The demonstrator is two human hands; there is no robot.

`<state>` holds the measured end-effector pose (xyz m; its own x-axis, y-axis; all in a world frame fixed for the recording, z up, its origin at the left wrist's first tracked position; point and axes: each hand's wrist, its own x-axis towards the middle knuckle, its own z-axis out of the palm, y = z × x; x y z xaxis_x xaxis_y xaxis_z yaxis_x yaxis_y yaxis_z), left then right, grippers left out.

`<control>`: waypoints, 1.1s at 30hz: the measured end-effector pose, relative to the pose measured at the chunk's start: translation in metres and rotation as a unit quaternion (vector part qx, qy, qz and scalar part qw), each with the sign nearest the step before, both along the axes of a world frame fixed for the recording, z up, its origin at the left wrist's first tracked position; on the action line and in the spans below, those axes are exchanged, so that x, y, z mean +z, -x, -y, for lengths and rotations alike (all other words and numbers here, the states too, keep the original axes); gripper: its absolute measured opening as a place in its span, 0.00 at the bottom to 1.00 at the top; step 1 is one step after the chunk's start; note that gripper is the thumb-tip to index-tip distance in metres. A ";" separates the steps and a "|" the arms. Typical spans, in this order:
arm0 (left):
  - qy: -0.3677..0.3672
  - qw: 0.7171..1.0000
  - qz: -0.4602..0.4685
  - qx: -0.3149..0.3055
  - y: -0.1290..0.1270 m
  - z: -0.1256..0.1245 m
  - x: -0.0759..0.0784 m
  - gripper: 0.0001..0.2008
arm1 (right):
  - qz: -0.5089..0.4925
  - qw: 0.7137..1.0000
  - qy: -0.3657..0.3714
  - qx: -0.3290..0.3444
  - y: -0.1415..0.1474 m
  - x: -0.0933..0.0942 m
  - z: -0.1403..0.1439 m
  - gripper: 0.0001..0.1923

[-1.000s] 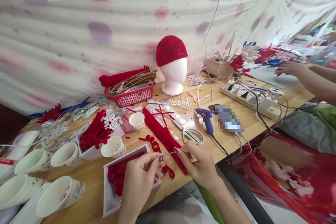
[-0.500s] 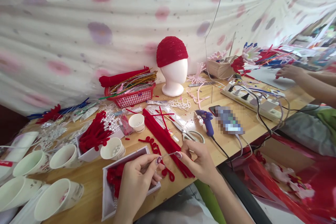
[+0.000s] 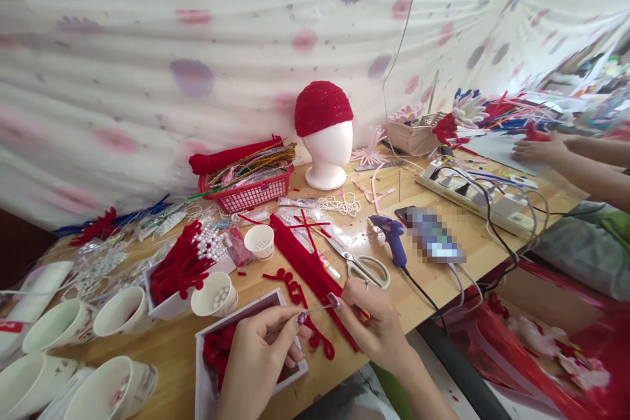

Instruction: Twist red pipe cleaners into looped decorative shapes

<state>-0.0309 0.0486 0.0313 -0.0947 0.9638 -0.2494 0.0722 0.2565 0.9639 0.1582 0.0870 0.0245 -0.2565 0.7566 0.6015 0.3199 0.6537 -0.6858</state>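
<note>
Wire (image 3: pixel 315 309), lower centre of frame: I pinch one end in my left hand (image 3: pixel 260 357), the other in my right hand (image 3: pixel 377 325), above the tray (image 3: pixel 207 367). I judge steady tension keeps it straight.

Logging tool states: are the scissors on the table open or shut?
Open: the scissors lie flat on the table, blades slightly parted toward the left, handles right.
</note>
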 end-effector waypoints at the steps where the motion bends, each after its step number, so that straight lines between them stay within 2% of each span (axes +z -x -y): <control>1: -0.001 1.000 0.002 0.001 0.001 0.000 0.001 0.14 | -0.002 1.000 0.001 -0.001 0.001 0.000 0.000 0.17; 10: 0.010 0.999 0.030 -0.011 0.005 -0.003 0.009 0.14 | -0.048 0.997 0.053 -0.011 0.017 -0.011 -0.005 0.20; 13: 0.007 0.999 0.032 0.007 0.005 -0.003 0.006 0.15 | -0.049 0.998 0.039 -0.026 0.020 -0.016 -0.008 0.20; 19: 0.041 0.998 0.029 -0.043 0.019 -0.008 -0.003 0.20 | -0.056 0.997 0.013 -0.046 0.027 -0.023 -0.010 0.18; 26: 0.039 0.997 0.028 -0.057 0.026 -0.010 -0.007 0.21 | -0.044 0.996 -0.033 -0.065 0.033 -0.020 -0.013 0.18; 33: 0.022 1.000 0.019 -0.002 0.022 -0.003 0.001 0.20 | -0.019 0.995 -0.048 -0.083 0.032 -0.019 -0.015 0.17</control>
<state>-0.0534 0.0521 0.0327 -0.0797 0.9523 -0.2945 0.0368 0.2980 0.9538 0.1259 0.1020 0.0051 -0.1077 0.7248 0.6805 0.4038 0.6573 -0.6363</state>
